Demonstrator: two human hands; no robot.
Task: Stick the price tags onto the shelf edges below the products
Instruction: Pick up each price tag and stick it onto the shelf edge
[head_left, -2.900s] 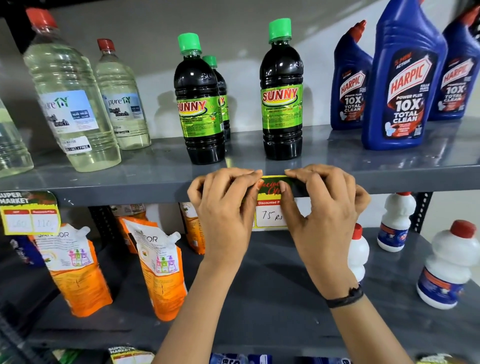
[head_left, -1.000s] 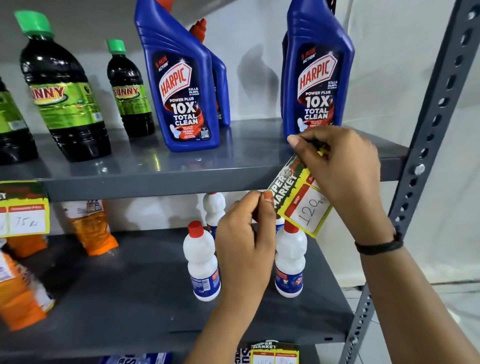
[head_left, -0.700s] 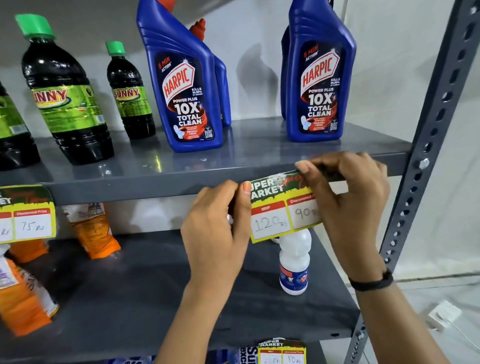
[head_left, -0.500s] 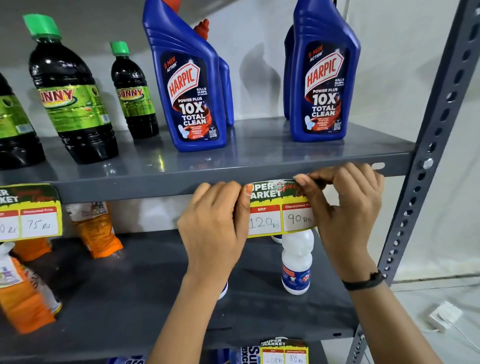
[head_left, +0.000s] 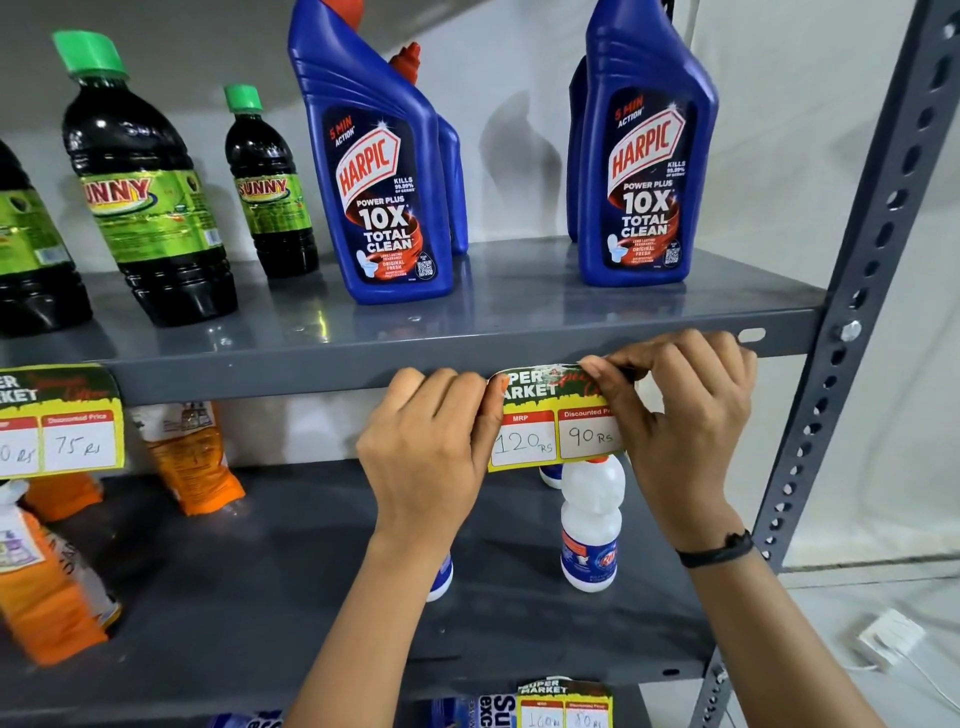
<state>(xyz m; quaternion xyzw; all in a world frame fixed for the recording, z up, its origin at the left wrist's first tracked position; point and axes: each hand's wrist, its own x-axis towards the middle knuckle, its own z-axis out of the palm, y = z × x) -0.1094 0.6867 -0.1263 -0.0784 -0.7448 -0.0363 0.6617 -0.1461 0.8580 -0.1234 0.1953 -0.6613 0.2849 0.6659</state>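
A yellow and green price tag (head_left: 550, 423) reading 120 and 90 lies against the grey shelf edge (head_left: 291, 371), below the blue Harpic bottles (head_left: 371, 171). My left hand (head_left: 431, 447) presses the tag's left side with its fingertips. My right hand (head_left: 680, 410) pinches and presses the tag's top right corner onto the edge. Another tag (head_left: 62, 423) reading 75 hangs stuck on the same edge at the far left, under the dark Sunny bottles (head_left: 148, 202).
A second Harpic bottle (head_left: 647, 156) stands at the right. White bottles (head_left: 589, 525) and orange pouches (head_left: 189, 457) sit on the lower shelf. A perforated grey upright (head_left: 852, 332) frames the right side. One more tag (head_left: 563, 701) hangs on the lowest edge.
I turned from the Sunny bottles' tag to the Harpic section. The new tag swung from tilted to level and now lies against the shelf edge, with both hands pressing it.
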